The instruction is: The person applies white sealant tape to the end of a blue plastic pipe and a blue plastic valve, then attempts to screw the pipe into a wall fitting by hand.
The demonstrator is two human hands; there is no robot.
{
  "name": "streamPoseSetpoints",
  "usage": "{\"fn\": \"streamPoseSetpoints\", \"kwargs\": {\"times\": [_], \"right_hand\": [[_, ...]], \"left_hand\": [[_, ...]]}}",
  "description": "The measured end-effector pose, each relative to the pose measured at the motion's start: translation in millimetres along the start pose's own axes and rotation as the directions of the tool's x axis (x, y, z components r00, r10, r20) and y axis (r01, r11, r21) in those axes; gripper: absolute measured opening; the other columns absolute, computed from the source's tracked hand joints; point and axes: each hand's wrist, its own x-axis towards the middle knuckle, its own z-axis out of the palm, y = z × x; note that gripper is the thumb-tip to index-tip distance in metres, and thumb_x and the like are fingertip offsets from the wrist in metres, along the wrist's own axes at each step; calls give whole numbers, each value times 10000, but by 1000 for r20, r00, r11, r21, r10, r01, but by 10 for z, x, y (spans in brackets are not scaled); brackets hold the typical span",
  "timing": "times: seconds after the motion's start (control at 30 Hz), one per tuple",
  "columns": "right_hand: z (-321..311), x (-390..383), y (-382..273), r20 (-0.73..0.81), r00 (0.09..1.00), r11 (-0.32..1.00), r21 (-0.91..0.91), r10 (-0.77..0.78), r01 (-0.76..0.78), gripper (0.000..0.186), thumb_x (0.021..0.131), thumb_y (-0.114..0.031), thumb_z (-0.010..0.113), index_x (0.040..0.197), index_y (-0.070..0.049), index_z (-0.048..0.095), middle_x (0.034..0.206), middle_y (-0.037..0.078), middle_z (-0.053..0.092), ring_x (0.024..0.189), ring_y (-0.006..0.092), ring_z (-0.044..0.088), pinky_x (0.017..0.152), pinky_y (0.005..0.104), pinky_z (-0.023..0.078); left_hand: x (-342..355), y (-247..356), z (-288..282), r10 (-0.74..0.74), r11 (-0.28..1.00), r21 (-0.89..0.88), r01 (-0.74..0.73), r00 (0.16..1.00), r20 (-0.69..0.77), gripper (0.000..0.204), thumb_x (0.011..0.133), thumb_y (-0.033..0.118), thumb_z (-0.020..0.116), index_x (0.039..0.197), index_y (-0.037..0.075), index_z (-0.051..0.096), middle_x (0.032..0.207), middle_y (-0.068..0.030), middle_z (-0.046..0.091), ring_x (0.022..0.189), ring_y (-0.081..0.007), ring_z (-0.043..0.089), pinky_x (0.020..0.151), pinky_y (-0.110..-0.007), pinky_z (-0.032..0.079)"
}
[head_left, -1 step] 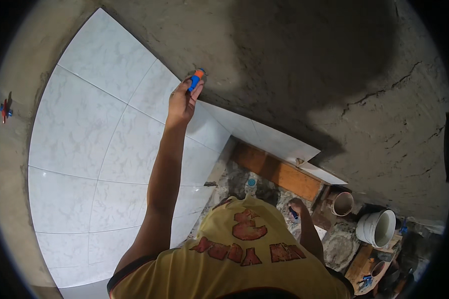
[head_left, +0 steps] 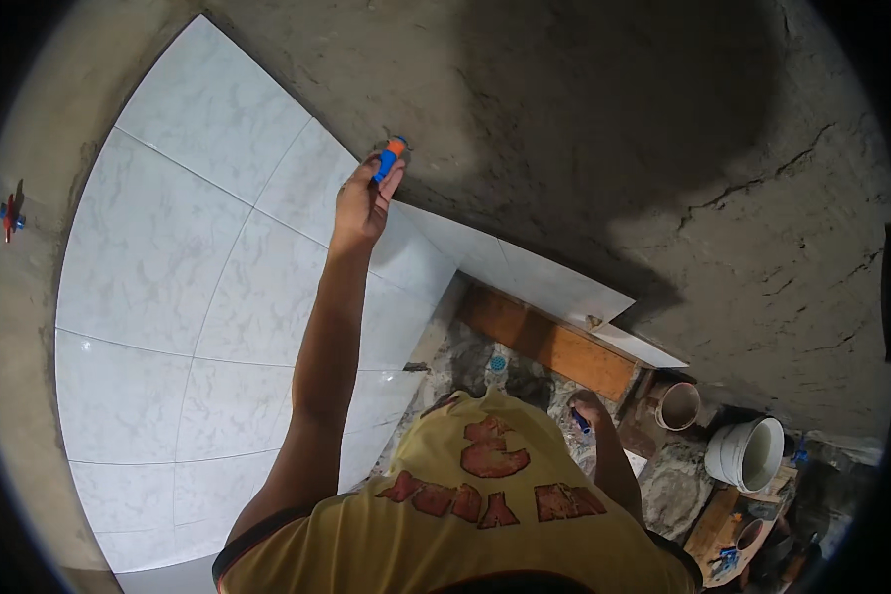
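My left hand [head_left: 361,203] is stretched up and pinches a short blue and orange plastic pipe fitting [head_left: 390,158] at the rendered wall, just above the top edge of the white tiles [head_left: 287,257]. The fitting's orange end points at the wall; whether it is fixed there I cannot tell. Low on the right, my right hand [head_left: 591,406] is closed around a small dark blue object [head_left: 580,422], whose kind is too small to make out. Part of that forearm is hidden by my yellow shirt.
A red-handled tap [head_left: 10,218] juts from the left wall. Below lie an orange-brown board [head_left: 549,332], a round blue floor drain [head_left: 498,364] and rough rubble. On the right stand a brownish bucket [head_left: 678,406], a white bucket [head_left: 752,455] and a wooden plank [head_left: 723,520] with tools.
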Motion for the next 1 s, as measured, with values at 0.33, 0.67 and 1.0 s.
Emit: {"fn": "streamPoseSetpoints", "kwargs": {"times": [0.33, 0.67, 1.0], "right_hand": [[789, -1597, -3287, -292, 741, 675, 305, -605, 672, 325, 901, -150, 753, 1101, -22, 531, 919, 74, 661, 793, 138, 656, 626, 294, 570], [1132, -1822, -3793, -422, 307, 196, 285, -853, 938, 265, 952, -16, 689, 1001, -82, 437, 989, 97, 684, 971, 160, 695, 746, 329, 645], [1759, -2508, -3026, -634, 228, 413, -159, -739, 897, 321, 880, -134, 820, 837, -90, 505, 751, -13, 593, 719, 51, 518, 622, 244, 453]], "left_hand": [[-982, -329, 0, -294, 938, -141, 318, 941, 167, 331, 999, 126, 525, 1263, -67, 570, 1133, -157, 640, 899, -195, 643, 800, -276, 560], [-1756, -225, 145, -403, 912, 13, 411, 888, 223, 370, 1005, 209, 594, 1275, -45, 594, 1022, -98, 653, 782, -111, 614, 625, -209, 513], [-1699, -130, -261, -564, 803, 490, 338, 696, 445, 321, 994, 248, 637, 1238, 40, 646, 956, -26, 652, 748, -68, 549, 605, -208, 447]]}}
